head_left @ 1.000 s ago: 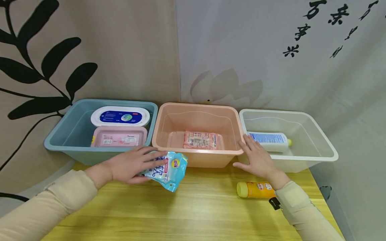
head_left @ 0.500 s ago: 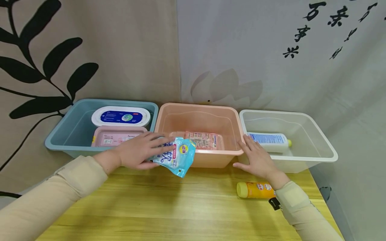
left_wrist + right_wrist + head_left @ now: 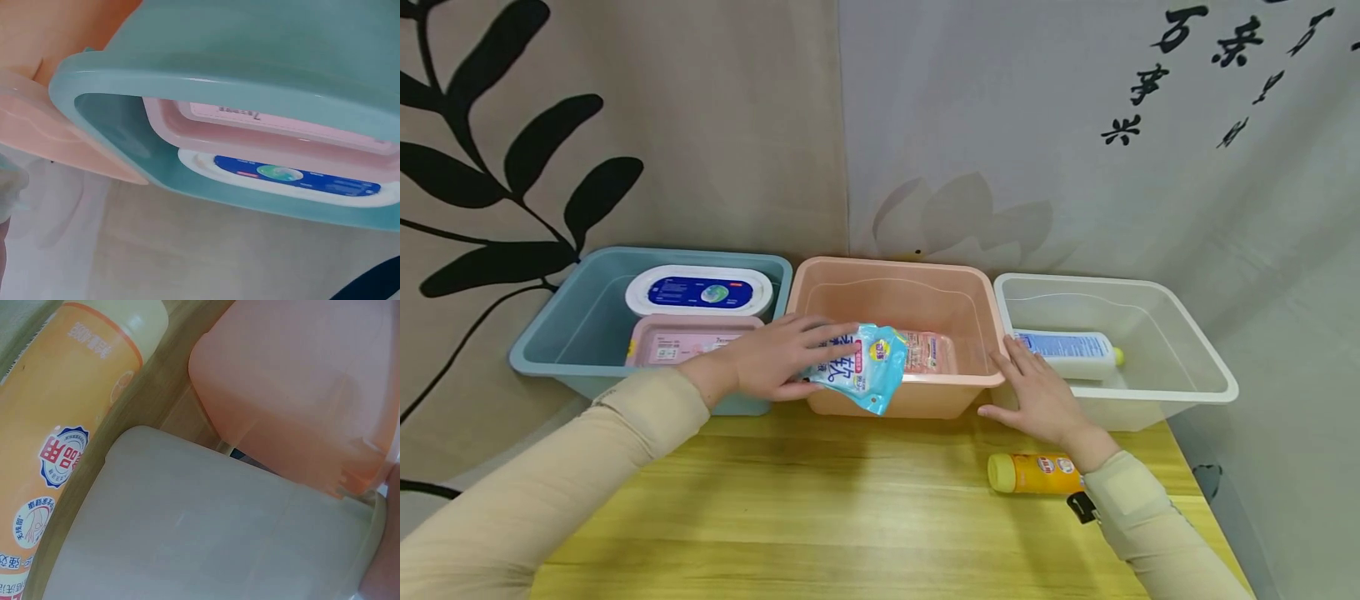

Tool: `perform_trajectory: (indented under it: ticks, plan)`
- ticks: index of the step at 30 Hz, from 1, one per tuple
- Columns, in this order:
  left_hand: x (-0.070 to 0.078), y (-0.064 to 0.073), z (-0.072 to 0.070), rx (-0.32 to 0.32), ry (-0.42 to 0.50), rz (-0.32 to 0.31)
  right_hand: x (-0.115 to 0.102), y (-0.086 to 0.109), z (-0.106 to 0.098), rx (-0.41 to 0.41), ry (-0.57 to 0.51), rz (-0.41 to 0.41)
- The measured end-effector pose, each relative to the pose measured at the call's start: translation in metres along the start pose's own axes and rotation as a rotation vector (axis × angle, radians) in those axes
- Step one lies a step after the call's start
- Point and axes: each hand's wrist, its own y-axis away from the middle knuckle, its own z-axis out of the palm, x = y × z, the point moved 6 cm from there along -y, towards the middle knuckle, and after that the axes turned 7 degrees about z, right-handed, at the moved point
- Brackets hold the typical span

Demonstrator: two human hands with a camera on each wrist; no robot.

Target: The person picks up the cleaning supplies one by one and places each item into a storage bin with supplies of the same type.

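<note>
The left hand [image 3: 771, 358] pinches the blue packet [image 3: 868, 371] by its left end, fingers laid over the top and thumb at the near side. The packet straddles the front rim of the peach bin [image 3: 946, 403] as the head view sees it: upper part over the opening, lowest corner in front of the wall. Whether it touches the rim cannot be told. Its long axis seems to run left to right, roughly along that rim (a judgement, since fingers cover one end). The right hand [image 3: 1041, 396], farther off, holds nothing, its fingers spread where the peach and white bin [image 3: 1150, 396] meet. The right wrist view alone shows the wedge-shaped gap between those bins' outer walls, and the label of the orange bottle [image 3: 59, 437] at close range.
</note>
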Motion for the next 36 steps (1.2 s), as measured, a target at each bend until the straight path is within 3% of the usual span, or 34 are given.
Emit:
perform_trajectory:
  ticks: [9, 19, 27, 36]
  plan:
    - [-0.015, -0.022, 0.010, -0.004, 0.029, -0.016, 0.000, -0.001, 0.000, -0.004, -0.002, -0.001]
    - [-0.028, -0.039, 0.024, -0.038, 0.079, -0.076, 0.000, 0.000, 0.001, -0.020, -0.009, 0.012]
    - [-0.038, -0.045, 0.038, -0.072, 0.130, -0.187, -0.001, 0.001, 0.003, -0.012, -0.004, 0.002]
    - [-0.043, -0.047, 0.048, -0.089, 0.145, -0.244, 0.000, 0.001, 0.002, 0.009, 0.017, -0.004]
